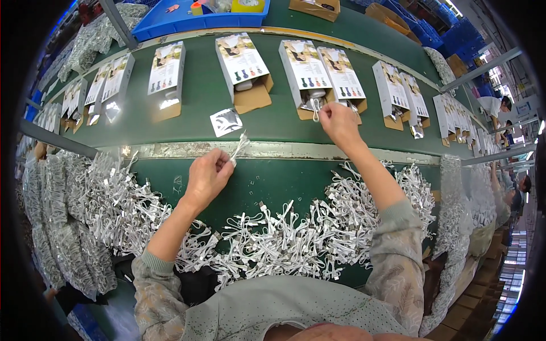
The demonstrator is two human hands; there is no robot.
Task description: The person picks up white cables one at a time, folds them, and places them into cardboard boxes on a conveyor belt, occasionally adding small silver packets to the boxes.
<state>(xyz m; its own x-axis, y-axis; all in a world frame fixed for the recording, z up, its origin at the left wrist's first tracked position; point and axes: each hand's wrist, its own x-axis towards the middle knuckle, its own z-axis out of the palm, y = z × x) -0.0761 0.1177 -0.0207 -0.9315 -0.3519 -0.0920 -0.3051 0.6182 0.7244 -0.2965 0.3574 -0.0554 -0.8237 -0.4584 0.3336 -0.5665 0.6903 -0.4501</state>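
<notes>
Clear plastic bags (51,221) are lining the left side of the counter (267,184), and a heap of white cables (290,241) is spreading rightward along the near edge. The left hand (209,177) is hovering beside the worn pale strip (290,150); its fingers are pinching a bundled white cable (241,145), whose free end is pointing far, over that strip. A green gap is running between heap and strip, giving this hand room rightward. Just beyond, a silver packet (226,121) is lying near the flap of an open white box (242,59). A lane is separating that box from the next pair. There the right hand (342,128) is reaching across the strip, its fingers pinching a second cable (316,109) at the near, open end of the left-hand box (301,63); how far the cable is going inside is hard to make out. Farther right, past another gap, more boxes (391,85) are standing close together.
</notes>
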